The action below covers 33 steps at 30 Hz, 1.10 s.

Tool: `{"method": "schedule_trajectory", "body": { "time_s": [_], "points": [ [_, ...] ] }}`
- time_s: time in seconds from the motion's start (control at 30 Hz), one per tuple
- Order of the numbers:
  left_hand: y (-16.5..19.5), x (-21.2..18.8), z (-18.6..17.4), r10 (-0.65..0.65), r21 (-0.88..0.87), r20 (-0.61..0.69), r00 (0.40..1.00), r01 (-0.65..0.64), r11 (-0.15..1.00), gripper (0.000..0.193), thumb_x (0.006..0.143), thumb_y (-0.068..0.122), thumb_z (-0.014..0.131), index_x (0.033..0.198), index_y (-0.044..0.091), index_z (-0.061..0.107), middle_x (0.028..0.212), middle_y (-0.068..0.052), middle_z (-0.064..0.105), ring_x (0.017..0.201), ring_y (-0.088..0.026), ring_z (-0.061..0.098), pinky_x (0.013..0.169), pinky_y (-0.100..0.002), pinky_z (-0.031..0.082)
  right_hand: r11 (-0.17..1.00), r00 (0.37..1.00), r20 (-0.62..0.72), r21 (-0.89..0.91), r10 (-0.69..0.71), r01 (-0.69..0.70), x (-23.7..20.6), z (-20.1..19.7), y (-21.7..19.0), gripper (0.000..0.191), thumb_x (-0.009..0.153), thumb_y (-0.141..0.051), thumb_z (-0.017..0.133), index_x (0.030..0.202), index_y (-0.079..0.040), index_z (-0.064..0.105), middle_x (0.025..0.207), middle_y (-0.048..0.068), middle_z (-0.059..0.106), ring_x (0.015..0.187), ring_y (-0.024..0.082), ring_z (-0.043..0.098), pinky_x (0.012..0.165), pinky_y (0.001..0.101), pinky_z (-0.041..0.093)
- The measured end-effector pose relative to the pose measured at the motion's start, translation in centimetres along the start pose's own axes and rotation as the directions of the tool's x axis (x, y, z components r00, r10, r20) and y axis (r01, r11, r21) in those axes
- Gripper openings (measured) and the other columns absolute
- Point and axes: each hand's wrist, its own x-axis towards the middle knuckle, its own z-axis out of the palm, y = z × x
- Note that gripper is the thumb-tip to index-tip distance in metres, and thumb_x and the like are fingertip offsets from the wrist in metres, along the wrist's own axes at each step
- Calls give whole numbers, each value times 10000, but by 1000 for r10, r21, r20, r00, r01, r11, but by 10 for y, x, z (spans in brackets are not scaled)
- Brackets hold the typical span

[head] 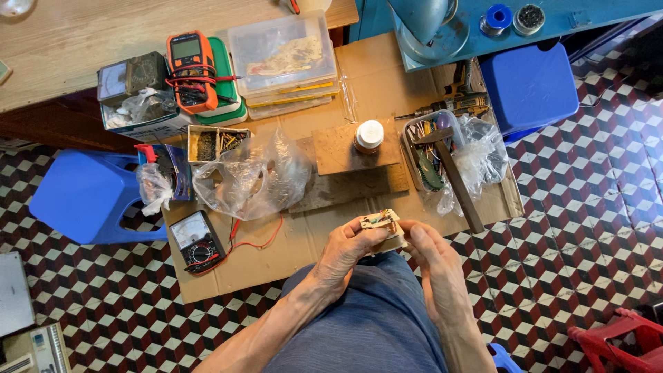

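Both my hands hold a small tan circuit board [381, 222] with little components on it, just above my knee. My left hand [345, 252] grips its left and lower edge with thumb and fingers. My right hand [434, 266] touches its right edge with the fingertips. The board hovers over the near edge of a sheet of cardboard [304, 252] laid on the floor.
On the cardboard lie a black analog meter [199, 241] with red wire, a crumpled clear bag [252, 176], wooden blocks with a white-capped jar [369, 135], and a tub of tools with a hammer [452, 173]. An orange multimeter [191, 71], blue stools [86, 197] and a red stool [625, 342] stand around.
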Motion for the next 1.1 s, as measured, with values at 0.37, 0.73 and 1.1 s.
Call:
{"method": "schedule_trajectory", "body": {
  "time_s": [0.37, 0.73, 1.1],
  "points": [
    [-1, -7, -7, -1, -30, 48, 999, 2, 1000, 431, 859, 235, 783, 1235, 49, 685, 1127, -6, 720, 1006, -82, 616, 905, -256, 475, 972, 994, 21, 213, -109, 102, -9, 27, 7, 394, 908, -153, 709, 1254, 7, 611, 1273, 127, 688, 1163, 174, 638, 1045, 359, 478],
    [-6, -14, -4, -39, 48, 69, 997, 35, 998, 419, 827, 180, 794, 1206, 41, 682, 1091, -29, 715, 987, -110, 636, 870, -277, 509, 897, 968, 203, -385, -145, 215, -35, 8, -22, 671, 851, -187, 736, 1453, -13, 497, 1358, 160, 676, 1277, 229, 649, 1020, 363, 487],
    [-14, -17, 8, 23, 187, 53, 998, -33, 982, 393, 816, 171, 808, 1158, 22, 685, 1050, -50, 728, 971, -120, 670, 872, -285, 537, 739, 965, 199, -622, -172, 260, -47, 1, -32, 610, 829, -211, 757, 1405, -80, 601, 1145, 112, 781, 1028, 187, 777, 852, 324, 595]
  ]
}}
